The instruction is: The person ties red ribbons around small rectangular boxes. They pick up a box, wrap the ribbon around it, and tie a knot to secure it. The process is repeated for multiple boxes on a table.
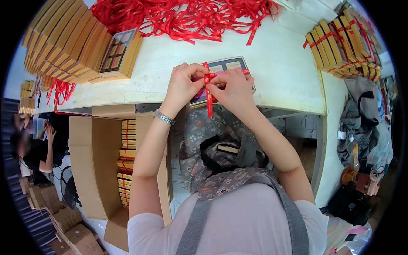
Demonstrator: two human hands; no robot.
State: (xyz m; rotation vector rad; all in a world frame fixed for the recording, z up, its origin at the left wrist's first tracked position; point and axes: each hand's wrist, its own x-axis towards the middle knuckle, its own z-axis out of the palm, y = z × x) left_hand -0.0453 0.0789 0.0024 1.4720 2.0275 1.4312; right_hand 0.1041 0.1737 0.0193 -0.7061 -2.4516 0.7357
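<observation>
A flat gift box (pixel 236 60) with a clear lid lies at the front edge of the white table, pale and pink pieces showing inside. Red ribbon (pixel 209 106) crosses its top, and one loose end hangs over the near side. My left hand (pixel 185 80), with a metal watch on its wrist, pinches the ribbon at the crossing. From the other side my right hand (pixel 233 87) grips the ribbon too, thumb and fingers closed close to the left fingertips. The knot or loop between them is partly hidden by my fingers.
Stacked gold boxes (pixel 68 42) stand at the left of the white table (pixel 161 55). A heap of red ribbons (pixel 182 17) covers the back. Ribboned boxes (pixel 335 42) are piled far right. An open carton (pixel 93 161) of ribboned boxes sits below left; another person (pixel 36 148) is beyond it.
</observation>
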